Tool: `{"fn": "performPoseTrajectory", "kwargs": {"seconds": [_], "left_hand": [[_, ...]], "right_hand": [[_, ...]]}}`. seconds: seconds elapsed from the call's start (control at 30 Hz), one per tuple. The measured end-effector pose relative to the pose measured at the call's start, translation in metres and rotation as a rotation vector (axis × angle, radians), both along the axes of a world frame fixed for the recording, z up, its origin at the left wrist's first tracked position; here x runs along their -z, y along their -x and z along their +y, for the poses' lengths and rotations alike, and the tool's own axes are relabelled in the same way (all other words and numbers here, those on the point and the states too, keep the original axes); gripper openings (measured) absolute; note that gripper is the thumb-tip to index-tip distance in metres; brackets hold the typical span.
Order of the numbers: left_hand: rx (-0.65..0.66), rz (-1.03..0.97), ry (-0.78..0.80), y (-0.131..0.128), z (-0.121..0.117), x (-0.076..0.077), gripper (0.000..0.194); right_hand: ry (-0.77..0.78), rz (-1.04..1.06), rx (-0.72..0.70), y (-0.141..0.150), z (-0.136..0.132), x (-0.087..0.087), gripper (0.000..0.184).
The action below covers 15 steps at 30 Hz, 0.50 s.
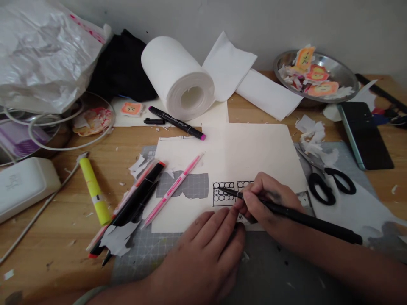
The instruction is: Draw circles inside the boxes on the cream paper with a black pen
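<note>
My right hand (267, 197) is closed around a black pen (305, 217), its tip touching a small drawn box filled with rows of circles (224, 194). That drawing is on a cream sheet of paper (257, 152), which has a cut-out hole on its left side. A second circle-filled box shows partly behind my right fingers. My left hand (211, 245) lies flat with fingers stretched out over the sheet's lower edge, close to the drawing. Under the paper is a grey cutting mat (140, 264). A pink pen (173, 188) rests across the hole.
Scissors (329, 182) and a phone (365, 135) lie at right. A metal bowl (352, 78) holds coloured paper cut-outs. A paper roll (173, 72) and purple-tipped marker (178, 123) are behind. Left are a yellow highlighter (95, 192), a white power adapter (23, 186) and cables.
</note>
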<state>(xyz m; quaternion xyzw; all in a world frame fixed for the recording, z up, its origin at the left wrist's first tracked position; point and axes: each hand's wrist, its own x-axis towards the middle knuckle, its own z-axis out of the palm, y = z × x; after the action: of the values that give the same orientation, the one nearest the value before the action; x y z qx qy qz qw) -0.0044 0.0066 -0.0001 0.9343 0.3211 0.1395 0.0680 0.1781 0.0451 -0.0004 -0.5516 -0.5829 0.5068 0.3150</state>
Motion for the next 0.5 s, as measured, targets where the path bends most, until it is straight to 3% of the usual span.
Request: {"fn": "performPoseTrajectory", "kwargs": {"seconds": [0.23,0.5], "left_hand": [[0.014,0.018,0.0,0.0009,0.0013,-0.0002,0.036],[0.013,0.033,0.012,0.0003,0.0014,-0.0014,0.036]], "right_hand": [[0.024,0.053,0.099,-0.002,-0.0012,-0.0002,0.023],[0.008,0.016,0.115,-0.0009,-0.0012,0.0059,0.023]]}}
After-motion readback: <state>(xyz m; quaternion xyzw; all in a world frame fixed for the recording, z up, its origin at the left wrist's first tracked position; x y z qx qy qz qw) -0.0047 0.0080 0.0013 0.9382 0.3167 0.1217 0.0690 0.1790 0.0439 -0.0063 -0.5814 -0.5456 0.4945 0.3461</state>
